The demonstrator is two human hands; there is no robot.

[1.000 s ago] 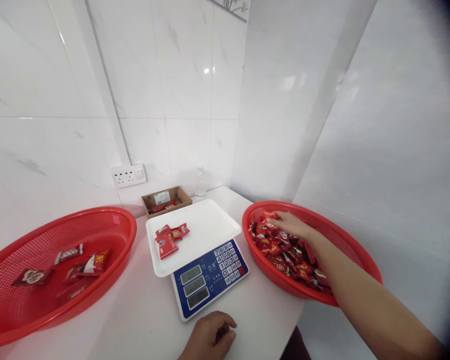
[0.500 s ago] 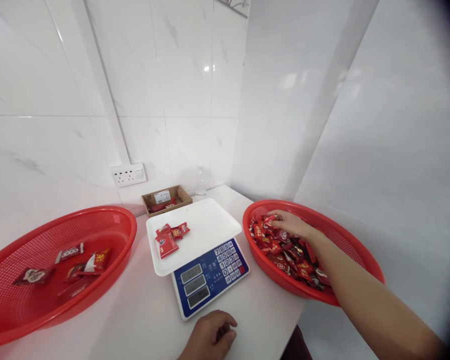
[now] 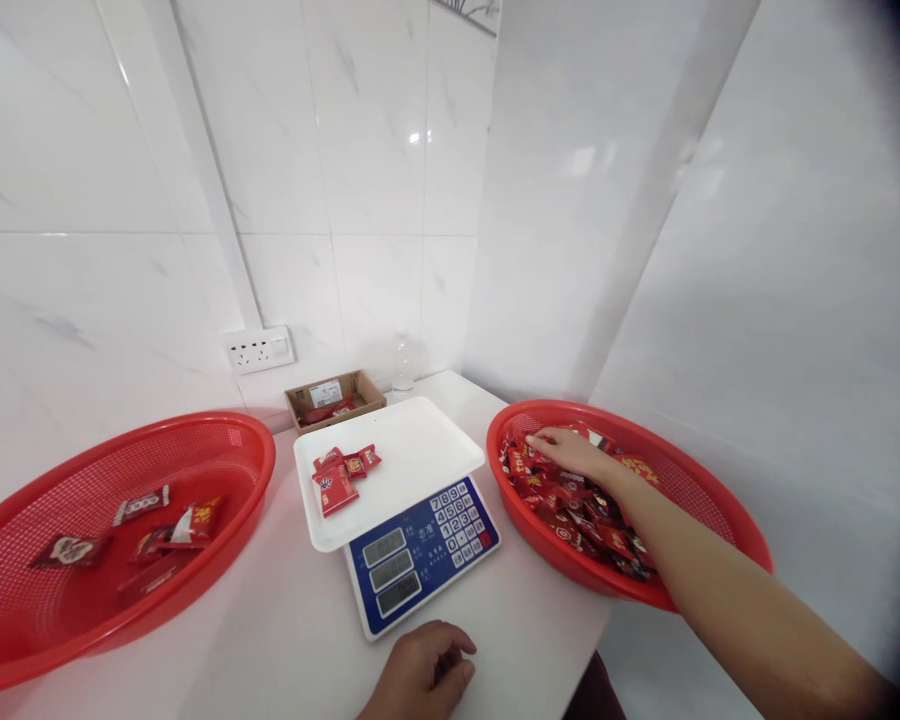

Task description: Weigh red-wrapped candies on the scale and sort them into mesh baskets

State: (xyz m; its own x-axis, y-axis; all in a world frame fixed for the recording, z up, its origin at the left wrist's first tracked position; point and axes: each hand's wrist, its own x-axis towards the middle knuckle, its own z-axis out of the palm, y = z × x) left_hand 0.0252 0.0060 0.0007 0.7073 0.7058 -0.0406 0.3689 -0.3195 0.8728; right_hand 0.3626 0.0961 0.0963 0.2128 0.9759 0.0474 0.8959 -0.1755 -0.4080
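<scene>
My right hand (image 3: pixel 574 452) reaches into the right red plastic basket (image 3: pixel 517 530), its fingers stretched over a heap of small red snack packets (image 3: pixel 562 500). The fingertips touch the packets near the basket's left side; no packet shows in the fingers. On the white table my left hand (image 3: pixel 424 668) rests loosely curled, with a gap between thumb and forefinger and nothing held. Just beyond it stands a digital scale (image 3: pixel 420 560) with a blue keypad panel. A few red packets (image 3: pixel 339 485) lie together on the left part of its white tray (image 3: pixel 420 440).
A second red basket (image 3: pixel 251 480) at the left holds several packets (image 3: pixel 187 525). Behind the scale are a small cardboard box (image 3: pixel 360 385) with red packets and a clear bottle (image 3: pixel 403 365). A socket (image 3: pixel 259 350) is on the tiled wall; a grey-white panel (image 3: pixel 690 300) rises at the right.
My right hand has shifted slightly within the basket and flattened; the packet at its fingertips before no longer shows there. Packets around it have moved. My left hand stays still.
</scene>
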